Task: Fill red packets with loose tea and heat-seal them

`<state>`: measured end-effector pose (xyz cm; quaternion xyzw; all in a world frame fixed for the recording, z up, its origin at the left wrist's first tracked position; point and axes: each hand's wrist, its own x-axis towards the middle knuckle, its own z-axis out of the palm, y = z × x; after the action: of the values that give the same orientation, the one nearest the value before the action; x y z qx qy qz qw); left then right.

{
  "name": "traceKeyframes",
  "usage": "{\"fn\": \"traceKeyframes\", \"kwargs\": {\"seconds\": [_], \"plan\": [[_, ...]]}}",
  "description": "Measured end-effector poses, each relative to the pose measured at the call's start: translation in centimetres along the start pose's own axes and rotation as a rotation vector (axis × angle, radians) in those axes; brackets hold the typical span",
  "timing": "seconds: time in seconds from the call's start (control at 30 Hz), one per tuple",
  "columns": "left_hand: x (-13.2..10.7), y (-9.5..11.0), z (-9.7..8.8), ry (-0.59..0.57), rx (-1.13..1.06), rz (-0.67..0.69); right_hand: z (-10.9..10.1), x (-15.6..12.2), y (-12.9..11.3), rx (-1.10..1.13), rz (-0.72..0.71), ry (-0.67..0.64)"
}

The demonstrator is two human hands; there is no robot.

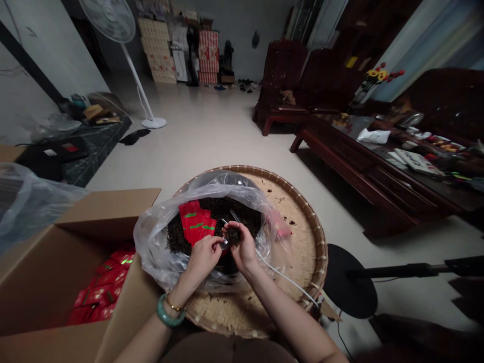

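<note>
Left hand (pixel 203 254) over plastic bag (pixel 151 242), fingers curled, pinching small shiny piece (pixel 225 245); right hand (pixel 242 248) touching at 3 o'clock, fingertips pressed together on loose tea (pixel 232 235); red packets (pixel 196 222) at 11 o'clock; cardboard box (pixel 109 206) at 9 o'clock.

Small silvery piece (pixel 225 244) in the grip. Dark brown loose tea (pixel 219 209) at and behind it, in a clear plastic bag (pixel 151 237). Red sachets (pixel 196 224) with green bands just left of the grip. Pale tan woven tray (pixel 302 227) underneath. Jade-green bangle (pixel 168 315) on the left wrist. Red packets (pixel 102 292) in a brown cardboard box (pixel 109 212) far left.
</note>
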<state>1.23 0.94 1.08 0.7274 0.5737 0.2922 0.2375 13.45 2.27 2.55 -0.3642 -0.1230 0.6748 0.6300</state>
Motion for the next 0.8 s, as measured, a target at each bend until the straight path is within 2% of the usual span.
{"fn": "traceKeyframes", "kwargs": {"seconds": [0.4,0.8], "plan": [[-0.3,0.2,1.3,0.081,-0.02,-0.101,-0.2,-0.3,1.2,-0.338,-0.307,-0.031],[-0.4,0.1,1.8,0.134,-0.042,-0.119,-1.0,-0.2,1.7,-0.485,-0.383,-0.063]]}}
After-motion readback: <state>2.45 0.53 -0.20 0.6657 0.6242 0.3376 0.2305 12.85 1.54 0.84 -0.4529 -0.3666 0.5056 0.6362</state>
